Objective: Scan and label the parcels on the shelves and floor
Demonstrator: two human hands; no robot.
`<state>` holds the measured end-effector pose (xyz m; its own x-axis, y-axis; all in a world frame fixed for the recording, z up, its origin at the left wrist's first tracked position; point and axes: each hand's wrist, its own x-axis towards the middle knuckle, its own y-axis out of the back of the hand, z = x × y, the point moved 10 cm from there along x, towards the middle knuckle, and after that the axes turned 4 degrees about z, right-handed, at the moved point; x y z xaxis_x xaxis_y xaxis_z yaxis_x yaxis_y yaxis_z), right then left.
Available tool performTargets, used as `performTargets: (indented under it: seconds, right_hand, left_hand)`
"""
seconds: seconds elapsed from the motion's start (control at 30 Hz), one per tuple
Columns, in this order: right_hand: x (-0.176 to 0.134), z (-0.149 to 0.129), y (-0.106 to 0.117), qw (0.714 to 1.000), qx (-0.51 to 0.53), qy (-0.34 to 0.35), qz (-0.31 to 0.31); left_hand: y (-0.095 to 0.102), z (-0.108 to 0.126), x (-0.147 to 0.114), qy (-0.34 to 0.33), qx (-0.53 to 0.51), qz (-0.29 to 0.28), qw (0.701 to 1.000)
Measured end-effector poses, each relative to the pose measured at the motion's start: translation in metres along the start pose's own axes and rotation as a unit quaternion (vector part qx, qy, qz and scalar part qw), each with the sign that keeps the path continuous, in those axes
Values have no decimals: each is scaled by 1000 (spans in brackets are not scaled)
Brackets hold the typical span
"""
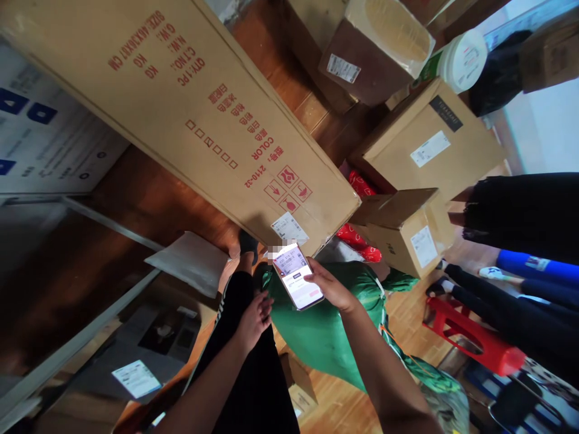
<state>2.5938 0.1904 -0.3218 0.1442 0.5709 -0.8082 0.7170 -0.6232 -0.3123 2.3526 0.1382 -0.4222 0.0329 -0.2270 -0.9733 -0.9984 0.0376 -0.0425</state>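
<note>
My right hand [332,287] is closed around a smartphone [298,283], with the thumb over its lit screen. A picture of a label shows on the phone's upper half. Just beyond the phone's top edge lies a white shipping label [288,228] on a long brown carton [217,114] with red print. My left hand [254,319] hovers over my dark trouser leg, empty, its fingers loosely curled and slightly apart. A full green sack [312,337] is under the phone and my right hand.
Labelled cartons [429,144] stand at the upper right, near a white bucket [465,60]. A red stool [474,337] and other people's legs [488,301] are at the right. On the left are a grey parcel [190,259] and a pale metal bar [90,343]. The floor is wooden.
</note>
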Motion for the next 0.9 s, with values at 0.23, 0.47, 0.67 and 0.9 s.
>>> performTargets:
  seconds: [0.23, 0.47, 0.67, 0.9]
  right_hand:
    - [-53, -6, -23, 999, 32, 24, -9]
    - [-175, -47, -55, 979, 132, 144, 51]
    - [-327, -97, -78, 930, 166, 290, 151]
    - [-518, -146, -83, 841, 133, 470, 233]
  left_hand:
    - [-88, 87, -111, -172, 43, -177, 968]
    - [-121, 6, -266, -107, 124, -320, 933]
    - [-125, -83, -407, -153, 252, -399, 868]
    - [-135, -179, -544, -254, 370, -436, 780]
